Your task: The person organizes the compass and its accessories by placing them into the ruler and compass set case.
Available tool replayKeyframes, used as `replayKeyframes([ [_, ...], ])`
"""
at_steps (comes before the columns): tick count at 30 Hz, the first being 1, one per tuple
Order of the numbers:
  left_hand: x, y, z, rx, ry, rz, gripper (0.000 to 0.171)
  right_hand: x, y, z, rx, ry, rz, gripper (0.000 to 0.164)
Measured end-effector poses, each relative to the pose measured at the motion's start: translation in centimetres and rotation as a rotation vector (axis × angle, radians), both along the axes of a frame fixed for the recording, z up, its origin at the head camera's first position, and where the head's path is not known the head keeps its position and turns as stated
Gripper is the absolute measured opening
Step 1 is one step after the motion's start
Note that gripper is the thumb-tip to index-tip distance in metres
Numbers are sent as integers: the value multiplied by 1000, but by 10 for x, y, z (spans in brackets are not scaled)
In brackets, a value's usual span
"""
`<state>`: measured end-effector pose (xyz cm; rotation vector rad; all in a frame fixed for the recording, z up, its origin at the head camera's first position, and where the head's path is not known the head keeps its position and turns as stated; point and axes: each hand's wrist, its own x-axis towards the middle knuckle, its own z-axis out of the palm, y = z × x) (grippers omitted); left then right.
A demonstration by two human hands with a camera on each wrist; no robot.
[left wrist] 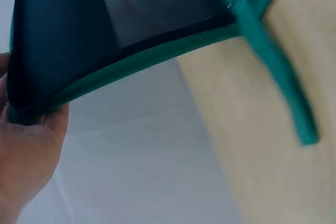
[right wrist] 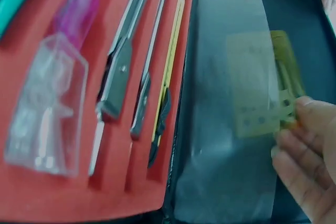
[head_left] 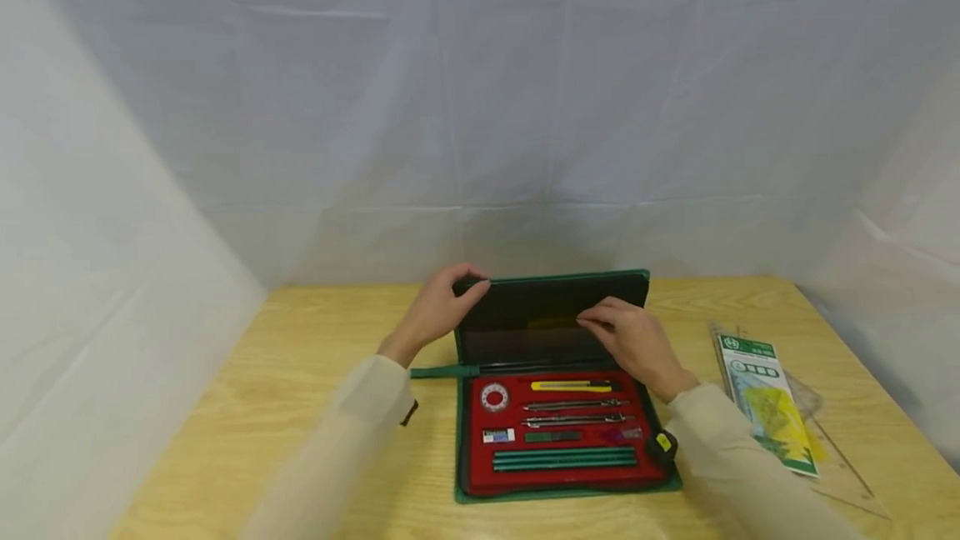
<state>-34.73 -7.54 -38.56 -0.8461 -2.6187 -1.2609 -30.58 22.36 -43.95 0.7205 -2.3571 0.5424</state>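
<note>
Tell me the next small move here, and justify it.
Probably slide the yellow template deeper into the clear pocket with the right hand: that hand pinches its protruding part, much of it lies behind the film, and the left hand holds the lid.

Your desk (head_left: 315,332) has a light yellow wood-grain top; back edge is in view, right rear corner rounded. Around mid-desk you've got the green drawing-instrument case (head_left: 510,348): base half flat on the wood, lid half tilted up off it at the far side. Its green strap (head_left: 446,372) sticks out to your left over the wood, can't tell if touching. To your right, apart from the case: clear set square (head_left: 843,477) flat on the desk, printed packet (head_left: 768,402) partly covering it. Another clear plastic piece (head_left: 804,394) pokes out beside the packet, outline unclear.
</note>
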Motion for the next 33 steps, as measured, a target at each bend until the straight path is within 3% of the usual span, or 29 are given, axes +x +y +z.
replayKeyframes([
  [4,0,1,-12,138,-39,15,25,0,-4,0,59,-20,-21,14],
  [11,2,10,-19,239,-143,-11,27,6,-5,-1,167,-57,-49,13],
  [17,0,19,-28,340,-180,16,25,15,-6,-4,233,-64,-79,17],
  [26,-1,27,-33,401,-174,-6,22,23,-2,-10,121,-66,-143,22],
  [29,0,26,-32,412,-170,-2,22,28,2,-8,61,-76,-111,20],
  [33,1,24,-30,415,-160,5,23,35,12,-4,-10,-73,-1,18],
])
